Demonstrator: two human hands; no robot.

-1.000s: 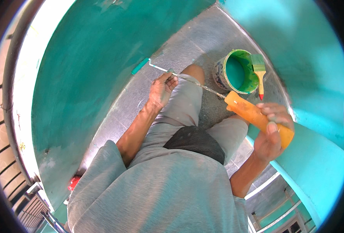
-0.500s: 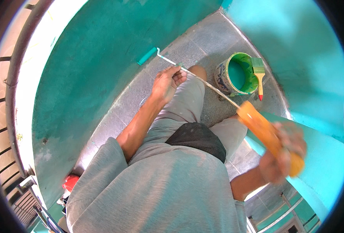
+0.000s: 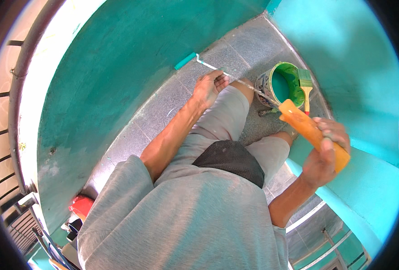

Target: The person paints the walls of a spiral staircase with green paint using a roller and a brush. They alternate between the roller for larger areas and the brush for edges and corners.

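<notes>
A long paint roller stretches across in front of me, its teal sleeve (image 3: 185, 61) low by the left wall. I cannot tell if the sleeve touches the wall. My left hand (image 3: 210, 90) pinches the thin metal rod (image 3: 208, 65) a short way behind the sleeve. At the other end, my right hand (image 3: 328, 150) is wrapped around the curved orange handle (image 3: 301, 120). The rod passes in front of the lower side of a paint bucket (image 3: 263, 86), which holds teal paint (image 3: 280, 88). A flat paintbrush (image 3: 306, 83) with a yellow, red-tipped handle rests at the bucket's right rim.
A dark teal wall (image 3: 118, 67) curves along the left, and a lighter turquoise wall (image 3: 343, 58) with a ledge (image 3: 370, 180) stands right. Grey tiles (image 3: 172, 96) cover the floor. Behind me at left lie a red object (image 3: 81, 206) and metal railings (image 3: 24, 234).
The roller's sleeve and my left hand have shifted rightward in the picture, as has the bucket with the view. My right hand's grip on the handle has changed, and the handle has turned slightly.
</notes>
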